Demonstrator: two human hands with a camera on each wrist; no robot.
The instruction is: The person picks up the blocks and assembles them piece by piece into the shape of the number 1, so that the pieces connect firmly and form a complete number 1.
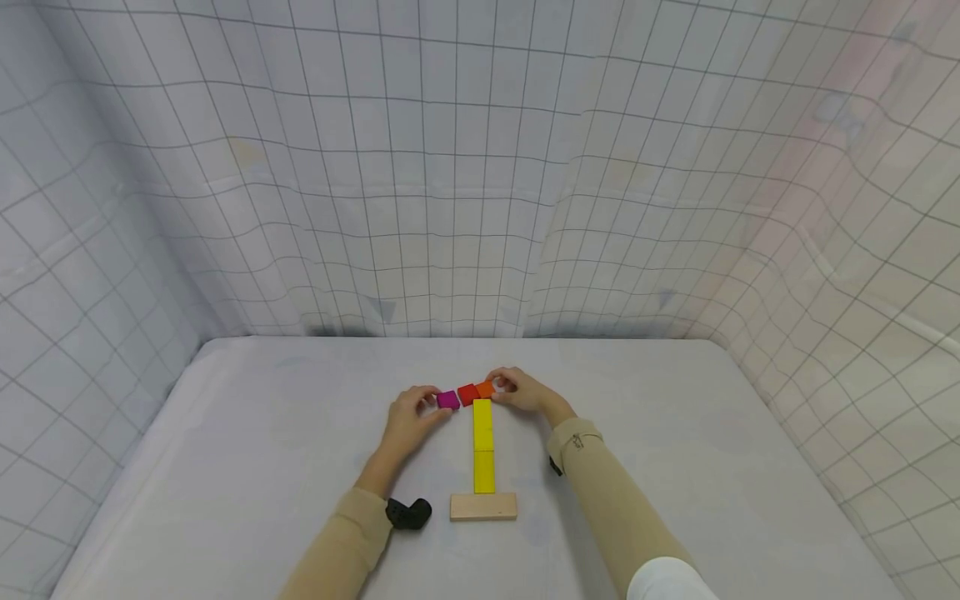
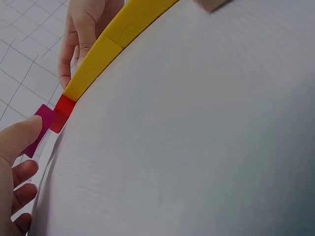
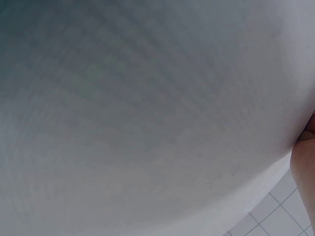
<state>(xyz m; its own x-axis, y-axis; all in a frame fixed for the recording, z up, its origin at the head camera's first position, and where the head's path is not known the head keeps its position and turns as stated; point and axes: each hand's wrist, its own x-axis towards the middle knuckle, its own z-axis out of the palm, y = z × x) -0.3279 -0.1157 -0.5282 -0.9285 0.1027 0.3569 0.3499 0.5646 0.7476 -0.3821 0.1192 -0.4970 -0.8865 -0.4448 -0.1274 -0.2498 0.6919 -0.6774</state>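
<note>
My left hand (image 1: 409,417) pinches a purple block (image 1: 448,400) between thumb and fingers. In the left wrist view, the thumb lies across the purple block (image 2: 43,123), close to a red block (image 2: 62,113). From above, the red block (image 1: 468,394) sits between the purple one and an orange block (image 1: 485,389). My right hand (image 1: 525,392) holds the orange block at its right side with thumb and fingers. Two yellow blocks (image 1: 483,427) run end to end from the coloured row towards me. In the right wrist view, only part of the right hand (image 3: 304,162) shows.
A plain wooden block (image 1: 483,507) lies crosswise at the near end of the yellow blocks. A white-covered table (image 1: 247,467) holds everything, with grid-patterned cloth (image 1: 450,167) hanging behind and at both sides. A black device (image 1: 408,514) is at the left wrist.
</note>
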